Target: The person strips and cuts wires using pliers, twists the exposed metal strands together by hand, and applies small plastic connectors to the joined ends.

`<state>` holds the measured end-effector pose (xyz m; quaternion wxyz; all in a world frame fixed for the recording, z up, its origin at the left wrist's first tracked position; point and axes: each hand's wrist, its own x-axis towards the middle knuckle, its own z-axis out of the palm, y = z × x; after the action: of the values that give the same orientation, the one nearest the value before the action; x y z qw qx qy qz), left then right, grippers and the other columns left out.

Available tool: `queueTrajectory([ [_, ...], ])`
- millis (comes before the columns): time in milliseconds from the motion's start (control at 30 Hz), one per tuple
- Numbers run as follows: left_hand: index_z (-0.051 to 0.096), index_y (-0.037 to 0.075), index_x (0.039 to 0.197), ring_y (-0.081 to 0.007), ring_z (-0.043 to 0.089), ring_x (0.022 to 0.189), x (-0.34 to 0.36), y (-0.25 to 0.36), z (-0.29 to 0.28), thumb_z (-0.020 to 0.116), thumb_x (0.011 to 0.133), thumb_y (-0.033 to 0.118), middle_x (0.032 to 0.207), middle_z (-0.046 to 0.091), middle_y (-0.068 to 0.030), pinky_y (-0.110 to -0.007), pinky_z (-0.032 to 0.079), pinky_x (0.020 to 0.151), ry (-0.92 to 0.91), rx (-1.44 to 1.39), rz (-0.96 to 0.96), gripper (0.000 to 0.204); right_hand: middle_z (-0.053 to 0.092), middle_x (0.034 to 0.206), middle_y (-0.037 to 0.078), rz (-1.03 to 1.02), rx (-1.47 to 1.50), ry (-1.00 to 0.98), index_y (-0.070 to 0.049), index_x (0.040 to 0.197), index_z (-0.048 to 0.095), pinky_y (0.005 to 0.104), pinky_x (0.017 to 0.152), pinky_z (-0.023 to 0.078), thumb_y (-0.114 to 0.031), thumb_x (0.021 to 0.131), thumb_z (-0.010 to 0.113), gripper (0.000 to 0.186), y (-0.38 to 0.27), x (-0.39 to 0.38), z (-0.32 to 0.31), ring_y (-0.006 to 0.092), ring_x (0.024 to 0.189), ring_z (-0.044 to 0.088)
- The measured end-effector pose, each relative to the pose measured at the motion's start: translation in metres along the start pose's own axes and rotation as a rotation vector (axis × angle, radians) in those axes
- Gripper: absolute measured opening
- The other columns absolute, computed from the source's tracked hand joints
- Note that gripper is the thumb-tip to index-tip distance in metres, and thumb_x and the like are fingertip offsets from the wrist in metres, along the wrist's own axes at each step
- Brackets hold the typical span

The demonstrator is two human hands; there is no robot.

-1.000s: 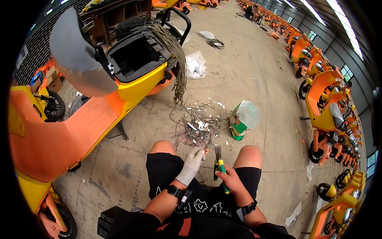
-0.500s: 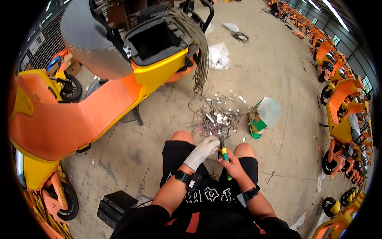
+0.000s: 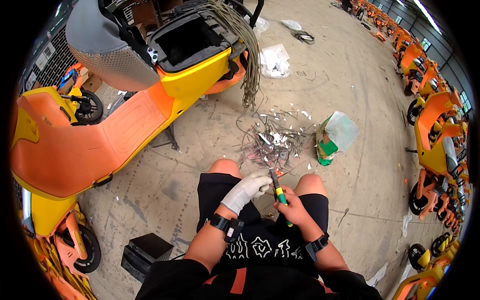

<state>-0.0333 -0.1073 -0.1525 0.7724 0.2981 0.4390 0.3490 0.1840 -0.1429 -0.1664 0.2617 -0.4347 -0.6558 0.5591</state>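
Observation:
My right hand [image 3: 293, 207], bare, is closed round the green-and-yellow handles of a pair of pliers [image 3: 279, 191]. Their dark metal head points away from me, over the floor between my knees. Just left of the head, my left hand [image 3: 250, 191] in a pale work glove has its fingertips drawn together. What they pinch, if anything, is too small to make out. Beyond both hands lies a loose heap of wire offcuts [image 3: 257, 150] with white scraps among them. A green-and-clear plastic bag [image 3: 327, 145] stands open to the right of the heap.
An orange-and-yellow scooter [image 3: 132, 117] fills the left, its grey seat [image 3: 102, 42] raised. A bundle of long wires [image 3: 250, 65] hangs off its rear. A black box [image 3: 145, 255] sits at lower left. Rows of scooters [image 3: 435, 135] line the right; a white bag [image 3: 275, 61] lies farther off.
The pliers' head has come away from the gloved fingers and more of it shows. My left hand has shifted slightly left. The view has tilted a little.

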Motion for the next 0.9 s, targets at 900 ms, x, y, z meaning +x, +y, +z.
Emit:
queueTrajectory([
  [900,0.06,0.006,0.091,-0.0049,0.033,0.048,0.004,-0.011,0.001,0.058,0.096,0.017,0.064,0.042,0.0057,-0.024,0.022,0.044,0.065,0.057,0.009,0.012,0.06,0.071,0.0,0.272,-0.011,0.051,-0.002,0.107,0.069,0.0269,0.052,0.045,-0.027,0.093,0.07,0.029,-0.008,0.0,0.004,0.0075,0.055,0.052],
])
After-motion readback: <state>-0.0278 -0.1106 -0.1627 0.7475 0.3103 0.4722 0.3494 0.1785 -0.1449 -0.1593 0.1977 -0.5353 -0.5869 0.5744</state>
